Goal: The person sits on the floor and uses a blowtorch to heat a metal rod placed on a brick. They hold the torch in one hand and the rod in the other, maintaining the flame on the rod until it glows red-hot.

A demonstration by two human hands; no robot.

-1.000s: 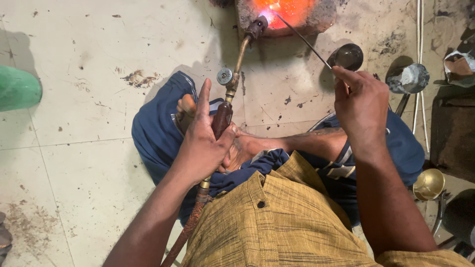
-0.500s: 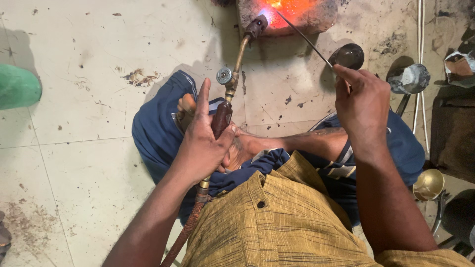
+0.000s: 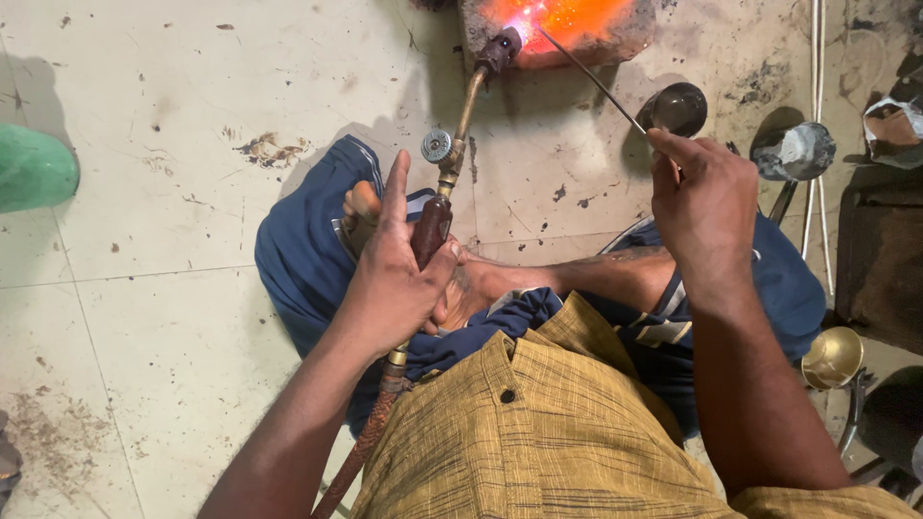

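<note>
At the far left edge a rounded green object [image 3: 34, 168] sits on the pale, stained floor tiles [image 3: 163, 317]. Moving right, your left hand [image 3: 394, 279] is closed around the dark wooden handle of the gas torch [image 3: 452, 163], index finger stretched straight up along it, while the braided hose [image 3: 370, 432] trails down past your wrist. The torch's brass tube runs up past a small round valve knob [image 3: 436, 146] to its nozzle, which points into the glowing orange block [image 3: 567, 24] at the top of the view. Below the torch you sit cross-legged in blue trousers [image 3: 298, 259], bare feet tucked under your hands. Further right, your right hand [image 3: 702, 207] pinches the thin metal rod [image 3: 591, 79] between thumb and fingertips, its far tip reaching the glow beside the nozzle. Just behind that hand lies a small dark bowl [image 3: 678, 108]; beyond it a shiny metal ladle [image 3: 793, 154], and lower right a brass bowl [image 3: 832, 358].
</note>
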